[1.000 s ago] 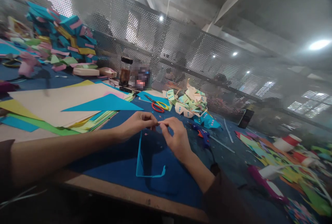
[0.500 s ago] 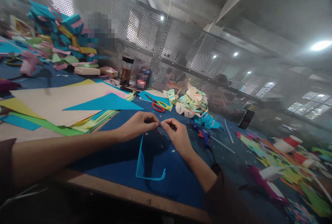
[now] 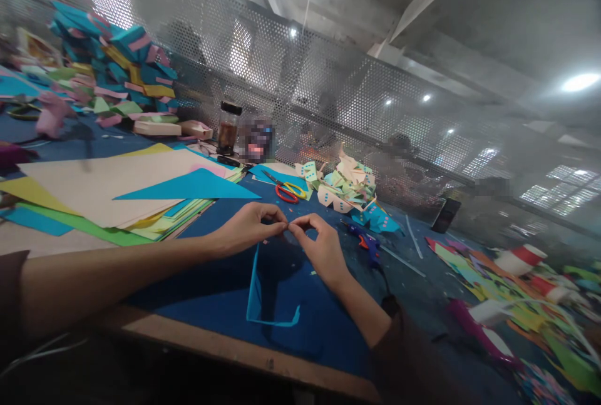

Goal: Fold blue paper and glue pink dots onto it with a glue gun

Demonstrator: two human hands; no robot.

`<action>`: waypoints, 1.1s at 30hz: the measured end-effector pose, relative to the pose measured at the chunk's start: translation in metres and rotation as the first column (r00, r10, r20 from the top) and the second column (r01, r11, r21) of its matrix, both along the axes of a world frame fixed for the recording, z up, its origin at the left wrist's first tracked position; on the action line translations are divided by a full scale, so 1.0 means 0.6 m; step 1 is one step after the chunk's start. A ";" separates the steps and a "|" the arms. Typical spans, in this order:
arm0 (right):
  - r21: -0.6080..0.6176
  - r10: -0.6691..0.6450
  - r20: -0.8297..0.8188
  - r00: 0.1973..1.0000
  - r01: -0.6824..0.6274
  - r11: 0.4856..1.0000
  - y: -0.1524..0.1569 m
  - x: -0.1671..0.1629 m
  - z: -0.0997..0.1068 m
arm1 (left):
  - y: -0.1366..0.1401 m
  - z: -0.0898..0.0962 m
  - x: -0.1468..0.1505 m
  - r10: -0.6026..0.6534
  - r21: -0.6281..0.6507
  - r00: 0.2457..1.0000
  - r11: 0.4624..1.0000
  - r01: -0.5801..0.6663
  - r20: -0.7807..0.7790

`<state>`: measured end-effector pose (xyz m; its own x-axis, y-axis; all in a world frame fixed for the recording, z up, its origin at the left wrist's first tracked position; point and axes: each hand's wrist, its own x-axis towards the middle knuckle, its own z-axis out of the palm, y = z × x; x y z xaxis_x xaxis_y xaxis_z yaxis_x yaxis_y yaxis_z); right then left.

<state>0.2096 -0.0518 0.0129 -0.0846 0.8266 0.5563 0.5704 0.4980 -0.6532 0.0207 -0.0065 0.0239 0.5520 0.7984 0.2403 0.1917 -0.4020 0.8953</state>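
My left hand (image 3: 251,225) and my right hand (image 3: 320,243) meet over the blue tabletop, thumb and forefinger of each pinched together, tips touching or almost so. Whatever lies between the fingertips is too small to make out. Below them a narrow blue paper strip (image 3: 252,295) stands on edge, bent at a corner, its short end turned up at the right. Its far end runs up to the underside of my left hand, and I cannot tell whether it touches. Scissors (image 3: 288,191) with red and yellow handles lie beyond my hands. A blue glue gun (image 3: 370,247) rests right of my right hand.
Stacked coloured paper sheets (image 3: 94,186) cover the left side. Dotted paper shapes (image 3: 347,186) are heaped at the back, near a lidded bottle (image 3: 228,128). Glue sticks (image 3: 414,236), a phone (image 3: 446,215) and a purple glue gun (image 3: 486,336) lie to the right. Tiny scraps dot the table.
My right hand has shifted slightly left and up, its fingertips closer to the left ones. The blue strip and the other things stay where they were.
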 end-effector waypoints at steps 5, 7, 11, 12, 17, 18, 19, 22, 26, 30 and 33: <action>-0.002 -0.012 0.017 1.000 0.012 1.000 0.001 0.000 0.000 | 0.004 -0.004 -0.001 -0.005 -0.006 1.000 1.000 0.005 -0.001; -0.005 -0.016 0.030 0.999 0.017 1.000 0.001 0.000 -0.001 | 0.005 -0.006 -0.001 -0.011 -0.002 1.000 1.000 0.011 0.000; -0.004 -0.033 0.074 0.997 0.034 0.999 0.002 0.000 -0.002 | 0.005 -0.007 -0.001 -0.012 0.006 1.000 1.000 0.012 0.002; 0.003 -0.035 0.090 0.995 0.034 0.999 0.002 0.000 -0.002 | 0.005 -0.007 -0.001 -0.009 0.006 1.000 1.000 0.009 0.004; 0.056 -0.041 0.168 0.985 0.032 0.998 0.002 0.000 -0.001 | 0.005 -0.009 0.001 -0.019 0.000 1.000 1.000 0.019 0.022; 0.066 -0.047 0.182 0.982 0.035 0.997 0.002 0.000 -0.002 | 0.005 -0.009 0.002 -0.023 -0.002 0.999 1.000 0.023 0.024; 0.075 -0.054 0.196 0.979 0.039 0.996 0.002 0.000 -0.002 | 0.005 -0.010 0.002 -0.027 -0.004 0.999 1.000 0.027 0.024; 0.091 -0.069 0.235 0.970 0.049 0.995 0.003 -0.001 -0.005 | 0.004 -0.009 0.002 -0.035 -0.004 0.999 0.999 0.035 0.018; 0.109 -0.083 0.263 0.961 0.056 0.993 0.005 -0.001 -0.008 | 0.005 -0.008 0.002 -0.045 -0.011 0.999 0.999 0.045 0.013; 0.094 -0.071 0.250 0.966 0.049 0.994 0.005 0.001 -0.009 | 0.006 -0.010 0.002 -0.049 -0.010 0.999 0.999 0.049 0.019; 0.061 -0.049 0.202 0.978 0.037 0.997 0.004 0.002 -0.010 | 0.006 -0.010 0.001 -0.047 -0.010 0.999 0.999 0.047 0.018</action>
<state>0.2110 -0.0494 0.0070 -0.1656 0.7997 0.5771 0.7103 0.5027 -0.4928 0.0216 -0.0027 0.0177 0.5851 0.7740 0.2421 0.1570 -0.4010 0.9025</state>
